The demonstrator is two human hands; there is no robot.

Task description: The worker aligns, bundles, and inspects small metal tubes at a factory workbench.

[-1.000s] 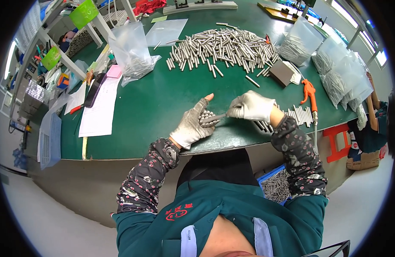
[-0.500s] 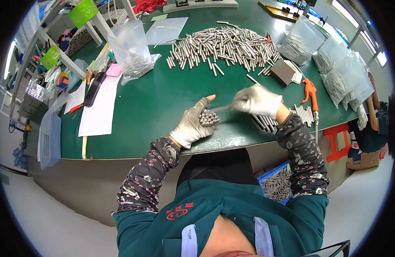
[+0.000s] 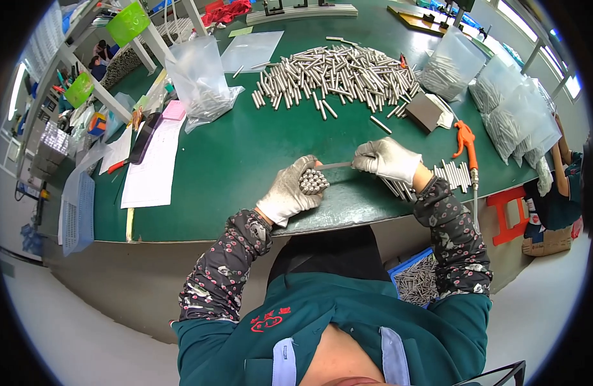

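Note:
My left hand (image 3: 287,194), in a pale grey-white work glove, is closed around a tight bundle of short metal rods (image 3: 314,182), their round ends facing me. A thin grey strip (image 3: 336,166) stretches between the thumb side of that hand and the pinched fingers of my gloved right hand (image 3: 390,159). What the strip is made of cannot be made out. Just below my right hand, partly hidden by it, rods (image 3: 400,190) lie side by side on the green table (image 3: 245,148). Another row of rods (image 3: 453,175) is further right.
A large pile of loose rods (image 3: 335,74) covers the far middle. Bags of rods (image 3: 505,125) stand at the right, behind an orange air gun (image 3: 465,143) with its hose. A dark block (image 3: 422,113) sits nearby. Papers (image 3: 152,167) and another bag (image 3: 203,83) are at left.
My right hand, blurred before, is now steadier and slightly lower. The strip shows more sharply, drawn nearly level between the two hands. My left thumb has folded in toward the bundle.

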